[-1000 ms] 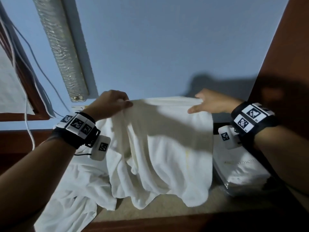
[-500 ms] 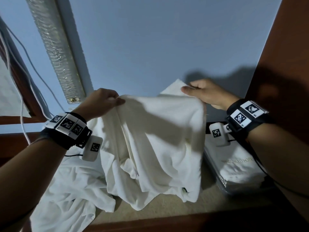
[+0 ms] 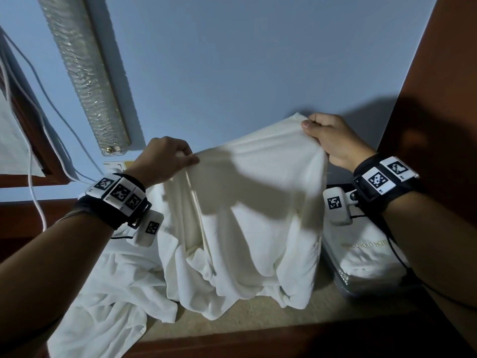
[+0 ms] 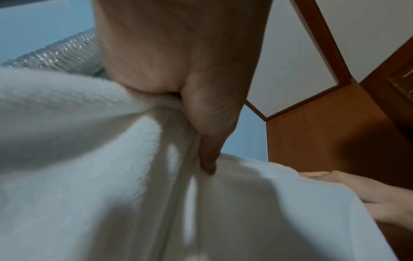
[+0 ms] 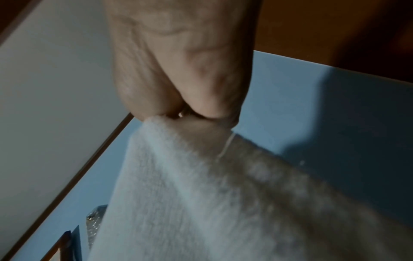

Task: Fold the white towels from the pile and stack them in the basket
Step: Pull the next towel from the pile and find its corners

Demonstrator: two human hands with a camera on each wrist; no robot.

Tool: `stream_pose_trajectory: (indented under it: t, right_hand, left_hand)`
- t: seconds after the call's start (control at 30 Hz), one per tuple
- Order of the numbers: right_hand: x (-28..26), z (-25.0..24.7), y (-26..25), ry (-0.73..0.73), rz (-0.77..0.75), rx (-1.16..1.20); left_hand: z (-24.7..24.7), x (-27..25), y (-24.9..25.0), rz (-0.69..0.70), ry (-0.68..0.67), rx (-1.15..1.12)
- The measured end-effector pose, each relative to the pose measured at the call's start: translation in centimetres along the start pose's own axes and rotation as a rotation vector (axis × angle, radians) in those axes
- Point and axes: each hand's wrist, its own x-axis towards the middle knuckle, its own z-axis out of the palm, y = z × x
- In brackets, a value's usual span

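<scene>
A white towel [image 3: 247, 218] hangs between my hands above the counter, its lower part bunched on the surface. My left hand [image 3: 178, 160] pinches its top edge at the left; the left wrist view shows the fingers curled into the cloth [image 4: 156, 106]. My right hand [image 3: 313, 129] pinches the top right corner, held higher, and is seen closed on the towel [image 5: 178, 159] in the right wrist view. More white towels [image 3: 108, 293] lie crumpled in a pile at the lower left. A basket [image 3: 343, 279] at the right holds folded white towels [image 3: 366, 251].
The beige counter [image 3: 258, 316] has a dark wooden front edge. A blue wall stands close behind, with a silver ribbed duct [image 3: 82, 73] and white cables [image 3: 33, 177] at the left. A brown wooden panel [image 3: 438, 99] closes off the right side.
My right hand has risen and taken the towel's top right corner, lifting that side higher. The left hand has kept its hold and moved little. The towel hangs more spread out.
</scene>
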Motion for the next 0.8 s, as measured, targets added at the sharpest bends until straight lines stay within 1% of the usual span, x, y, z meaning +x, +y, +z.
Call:
stream_pose_trajectory:
  t: [0.07, 0.13, 0.27, 0.33, 0.43, 0.57, 0.63, 0.73, 0.8]
  right_hand:
    - [-0.1, -0.3, 0.0, -0.029, -0.007, -0.010]
    - [-0.1, -0.6, -0.1, -0.065, 0.006, 0.006]
    - [-0.2, -1.2, -0.8, -0.080, 0.037, 0.046]
    - [0.2, -1.5, -0.3, -0.043, 0.035, -0.025]
    - [0.0, -2.1, 0.4, -0.004, 0.037, -0.130]
    - [-0.5, -1.8, 1.0, -0.003, 0.040, -0.148]
    - [-0.6, -1.5, 1.2, -0.011, 0.050, -0.135]
    - [-0.7, -0.7, 1.0, -0.038, 0.075, -0.064]
    - [-0.9, -0.2, 0.7, -0.082, 0.081, -0.005]
  left_hand:
    - [-0.1, 0.2, -0.2, 0.006, 0.044, 0.009]
    - [-0.1, 0.2, -0.2, 0.015, 0.045, 0.019]
    - [0.0, -0.3, -0.8, 0.000, -0.083, 0.006]
    - [0.4, -0.5, -1.6, -0.041, -0.095, -0.042]
    - [0.4, -0.4, -2.4, -0.130, -0.010, -0.205]
    - [0.1, -0.2, -3.5, -0.174, 0.163, -0.291]
    - [0.2, -0.2, -3.5, -0.210, 0.211, -0.322]
    - [0.4, -0.1, -2.9, -0.272, 0.213, -0.310]
    - [0.6, -0.6, -2.1, -0.278, 0.118, -0.393]
